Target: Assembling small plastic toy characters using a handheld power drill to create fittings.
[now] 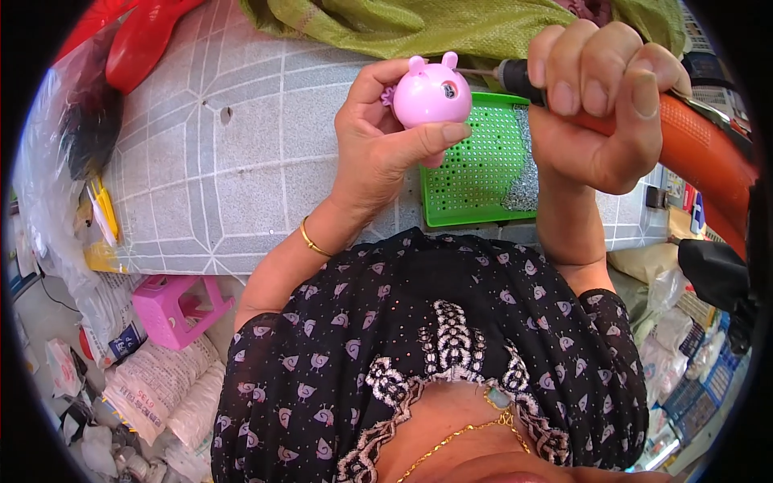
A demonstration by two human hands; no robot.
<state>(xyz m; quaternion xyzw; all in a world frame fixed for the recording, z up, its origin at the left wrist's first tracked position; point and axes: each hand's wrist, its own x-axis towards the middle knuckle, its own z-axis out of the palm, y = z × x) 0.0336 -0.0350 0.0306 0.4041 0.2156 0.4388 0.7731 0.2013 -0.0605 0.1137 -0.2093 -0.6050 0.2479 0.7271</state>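
A small, round, glossy pink plastic toy (415,103) with two ear-like nubs and a hole in its side is pinched between the thumb and fingers of my left hand (374,149). My right hand (596,105) is wrapped round an orange electric screwdriver (700,141) with a black nose. Its thin bit points left at the toy, near the upper right of its head; whether the tip touches cannot be made out. Below the two hands lies a green perforated tray (459,189), with a heap of tiny silvery screws (523,173) along its right side.
A yellow-green woven sack (354,24) lies along the far side of the grey patterned tabletop (241,161). Red plastic (145,40), clear plastic bags (48,153) and a yellow-handled tool (103,205) are at left. A pink plastic stool (165,310) and white sacks (161,386) sit lower left.
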